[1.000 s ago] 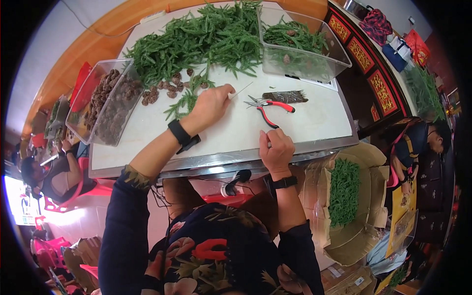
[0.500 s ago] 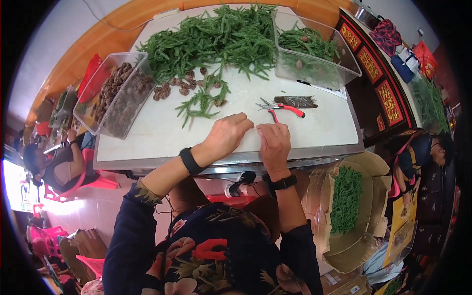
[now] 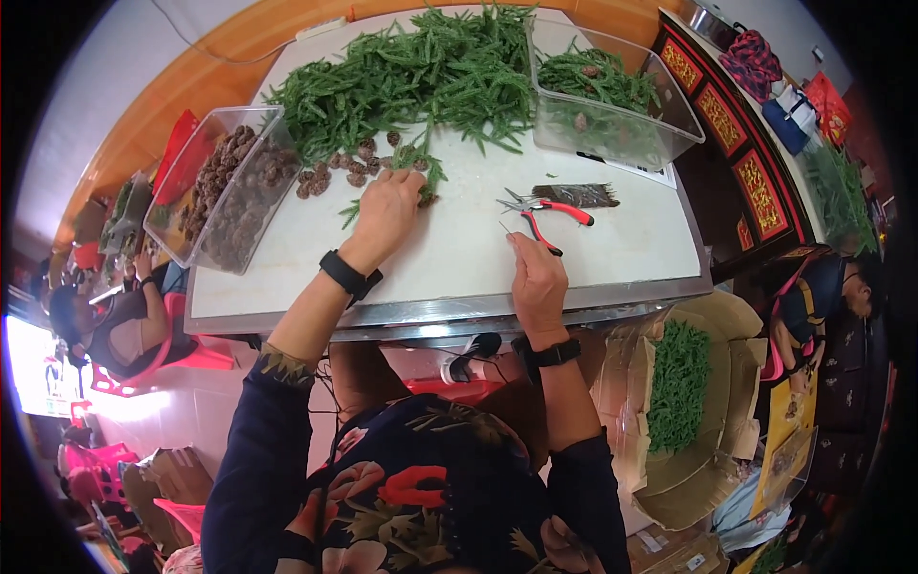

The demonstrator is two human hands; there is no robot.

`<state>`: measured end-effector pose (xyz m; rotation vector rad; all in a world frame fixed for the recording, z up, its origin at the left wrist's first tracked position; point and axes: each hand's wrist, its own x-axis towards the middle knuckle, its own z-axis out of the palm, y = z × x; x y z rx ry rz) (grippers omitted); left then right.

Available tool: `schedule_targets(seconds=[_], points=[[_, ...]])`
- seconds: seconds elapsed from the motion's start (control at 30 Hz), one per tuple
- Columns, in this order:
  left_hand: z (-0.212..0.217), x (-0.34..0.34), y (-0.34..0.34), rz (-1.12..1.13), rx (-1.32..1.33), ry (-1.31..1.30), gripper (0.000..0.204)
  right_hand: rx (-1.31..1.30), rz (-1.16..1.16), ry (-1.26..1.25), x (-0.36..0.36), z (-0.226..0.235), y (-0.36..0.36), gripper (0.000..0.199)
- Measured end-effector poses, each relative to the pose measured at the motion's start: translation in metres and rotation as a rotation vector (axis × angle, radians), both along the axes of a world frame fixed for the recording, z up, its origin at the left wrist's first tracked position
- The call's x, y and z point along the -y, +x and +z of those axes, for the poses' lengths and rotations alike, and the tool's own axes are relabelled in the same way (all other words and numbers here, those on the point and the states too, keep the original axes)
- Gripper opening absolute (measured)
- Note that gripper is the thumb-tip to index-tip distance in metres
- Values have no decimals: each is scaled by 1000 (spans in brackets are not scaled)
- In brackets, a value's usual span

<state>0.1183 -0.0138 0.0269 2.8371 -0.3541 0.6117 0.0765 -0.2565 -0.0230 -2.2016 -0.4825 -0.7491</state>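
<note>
My left hand (image 3: 387, 215) reaches up the white table (image 3: 459, 258) and closes its fingers on a small bunch of green sprigs (image 3: 426, 170) at the near edge of a big pile of green sprigs (image 3: 421, 77). Loose brown cones (image 3: 335, 174) lie just left of that hand. My right hand (image 3: 537, 277) rests near the table's front edge, its fingertips pinched on a thin pale stem (image 3: 505, 228). Red-handled pliers (image 3: 547, 212) lie just above the right hand, and a dark flat brush (image 3: 576, 194) lies beyond them.
A clear bin of brown cones (image 3: 229, 191) stands at the table's left, and a clear bin with green sprigs (image 3: 612, 105) at the back right. A cardboard box of greens (image 3: 679, 383) sits on the floor to the right. Other people sit at left (image 3: 105, 320) and right (image 3: 832, 287).
My left hand was by the right hand at the front edge half a second ago and has gone back up to the green sprigs. My right hand has shifted slightly toward the pliers.
</note>
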Motion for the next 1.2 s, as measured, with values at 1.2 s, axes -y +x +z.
schedule_targets(seconds=[1.2], points=[[2,18,-5,-154,-75,80,31,-38,-27,77,-3,3,-2,10]])
